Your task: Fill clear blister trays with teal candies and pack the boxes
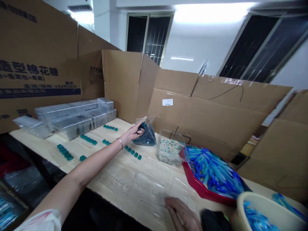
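Observation:
My left hand (pixel 135 131) reaches across the table to a clear plastic bag (pixel 150 131) full of dark pieces. Its fingers are closed around several small dark teal plastic pieces (pixel 142 125) at the bag's mouth. Under and beside my left arm, rows of teal block-shaped pieces (pixel 88 139) lie on the tabletop. My right hand (pixel 183 213) is low in the picture by the table's near edge, with fingers stretched out and nothing seen in them. Ahead of it, clear moulded plastic trays (pixel 148 186) lie flat on the wood.
A clear box (pixel 169 150) holds many small pale-and-teal pieces. To its right are a red basin (pixel 192 181) of blue plastic parts and a cream bucket (pixel 243 205) with more. Stacked clear containers (pixel 79 117) stand at left. Cardboard walls (pixel 207 112) edge the table's back.

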Motion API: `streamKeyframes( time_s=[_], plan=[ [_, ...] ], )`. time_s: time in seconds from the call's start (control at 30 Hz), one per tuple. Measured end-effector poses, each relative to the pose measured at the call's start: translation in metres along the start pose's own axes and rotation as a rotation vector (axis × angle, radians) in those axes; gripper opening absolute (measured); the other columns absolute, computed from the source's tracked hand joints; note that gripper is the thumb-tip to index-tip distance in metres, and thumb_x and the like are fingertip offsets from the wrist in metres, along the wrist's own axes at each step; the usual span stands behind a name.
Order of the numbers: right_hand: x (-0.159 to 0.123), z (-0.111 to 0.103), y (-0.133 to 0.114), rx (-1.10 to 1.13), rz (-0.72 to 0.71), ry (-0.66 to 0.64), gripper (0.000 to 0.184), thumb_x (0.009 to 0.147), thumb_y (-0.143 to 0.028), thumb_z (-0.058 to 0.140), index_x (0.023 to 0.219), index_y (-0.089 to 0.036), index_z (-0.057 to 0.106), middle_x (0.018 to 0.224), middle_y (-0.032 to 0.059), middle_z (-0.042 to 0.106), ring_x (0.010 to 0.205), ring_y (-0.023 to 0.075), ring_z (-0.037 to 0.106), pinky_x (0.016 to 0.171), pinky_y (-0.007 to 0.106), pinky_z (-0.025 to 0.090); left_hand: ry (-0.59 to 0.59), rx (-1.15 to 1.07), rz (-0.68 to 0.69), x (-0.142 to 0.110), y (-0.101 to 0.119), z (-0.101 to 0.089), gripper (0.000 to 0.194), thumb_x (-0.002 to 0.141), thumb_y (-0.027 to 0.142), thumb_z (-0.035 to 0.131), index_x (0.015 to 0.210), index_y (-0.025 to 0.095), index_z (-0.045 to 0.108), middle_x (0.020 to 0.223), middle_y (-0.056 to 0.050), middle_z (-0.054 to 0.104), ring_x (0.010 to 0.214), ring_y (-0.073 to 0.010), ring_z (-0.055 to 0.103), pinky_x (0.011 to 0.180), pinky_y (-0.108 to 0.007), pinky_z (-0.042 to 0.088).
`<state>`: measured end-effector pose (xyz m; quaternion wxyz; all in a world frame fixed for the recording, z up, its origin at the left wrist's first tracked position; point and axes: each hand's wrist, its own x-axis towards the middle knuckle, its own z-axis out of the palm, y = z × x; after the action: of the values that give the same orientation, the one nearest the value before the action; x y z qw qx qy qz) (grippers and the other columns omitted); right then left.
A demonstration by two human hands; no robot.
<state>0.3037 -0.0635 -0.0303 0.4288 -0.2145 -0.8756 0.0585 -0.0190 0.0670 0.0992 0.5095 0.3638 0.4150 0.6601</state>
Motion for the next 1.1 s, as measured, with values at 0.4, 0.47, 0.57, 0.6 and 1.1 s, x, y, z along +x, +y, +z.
streamKeyframes(
  time_s=[0.4,0.47,0.57,0.6,1.1],
  plan=[
    [0.1,0.041,-0.045,0.321,0.392,0.186,0.021,0.083,-0.029,0.056,0.099,-0.017,0.061,0.098,0.0088,0.062,0.077,0.0148,0.062,0.071,0.028,0.054,-0.121,-0.76,-0.374,-0.151,-0.078,0.036,0.015,0.088,0.027,0.048,0.084,0.013,0.055,0.07,-0.002,0.053,0.043,-0.0019,0.042,0.03,-0.01,0.024],
    [0.098,0.051,-0.048,0.376,0.432,0.191,0.017,0.081,-0.029,0.057,0.092,-0.017,0.063,0.093,0.0075,0.063,0.075,0.0147,0.062,0.07,0.028,0.053,-0.114,-0.793,-0.39,-0.16,-0.084,0.03,0.02,0.09,0.028,0.044,0.084,0.013,0.056,0.069,-0.002,0.053,0.043,-0.0018,0.041,0.03,-0.01,0.025],
    [0.093,0.063,-0.052,0.605,0.575,0.184,0.02,0.077,-0.03,0.062,0.092,-0.017,0.062,0.085,0.0056,0.065,0.073,0.0154,0.063,0.069,0.029,0.053,-0.101,-0.855,-0.416,-0.171,-0.086,0.017,0.029,0.093,0.03,0.037,0.081,0.011,0.055,0.068,-0.003,0.053,0.044,-0.0019,0.042,0.029,-0.009,0.025],
    [0.091,0.067,-0.053,0.695,0.627,0.182,0.023,0.075,-0.031,0.063,0.092,-0.016,0.061,0.082,0.0048,0.066,0.071,0.0153,0.063,0.068,0.029,0.053,-0.096,-0.872,-0.415,-0.174,-0.086,0.012,0.031,0.093,0.03,0.035,0.08,0.01,0.055,0.067,-0.004,0.053,0.045,-0.0018,0.042,0.029,-0.008,0.025],
    [0.117,0.109,-0.076,1.182,0.784,0.164,0.031,0.063,-0.032,0.074,0.085,-0.02,0.055,0.075,-0.001,0.066,0.059,0.0102,0.061,0.063,0.025,0.052,-0.002,-0.882,-0.338,-0.204,-0.08,-0.054,0.02,0.089,0.028,0.046,0.08,0.013,0.054,0.074,-0.004,0.055,0.05,-0.0029,0.044,0.029,-0.008,0.025]
  ],
)
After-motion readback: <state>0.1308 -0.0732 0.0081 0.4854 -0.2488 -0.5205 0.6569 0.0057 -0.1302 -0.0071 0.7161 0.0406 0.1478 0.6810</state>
